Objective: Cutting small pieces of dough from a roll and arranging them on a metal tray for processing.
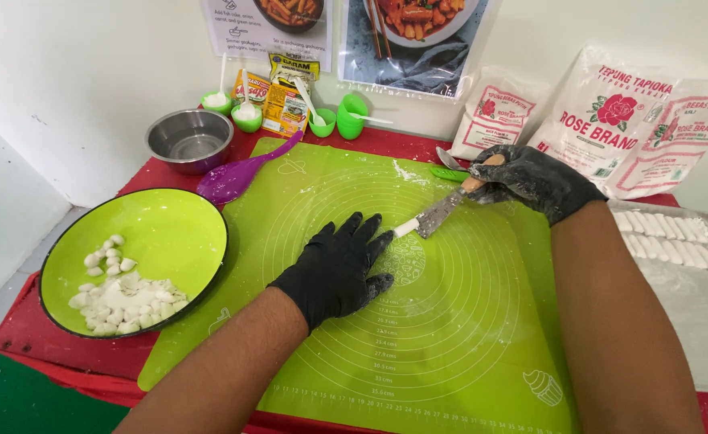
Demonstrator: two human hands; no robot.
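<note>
Gloved left hand (337, 269) presses flat, fingers released, on the green mat (450, 321), its fingertips touching a white dough strip (405, 227) which the knife (442, 210), clenched in the right hand (535, 181) at two o'clock, meets.

Green bowl (179, 233) at the left of the red table (45, 337), holding a heap of small white dough pieces (121, 297); steel bowl (189, 138) behind it, near the wall; purple spoon (237, 175) lying between the steel bowl and the green silicone mat (450, 337), its handle across the mat's corner; small green cups (247, 117) with white spoons along the wall, seasoning sachets (284, 98) standing among them; three white flour bags (611, 120) propped at the right; tray (691, 289) at the right edge, carrying rows of white dough sticks (667, 245); food posters (406, 36) on the wall above.
</note>
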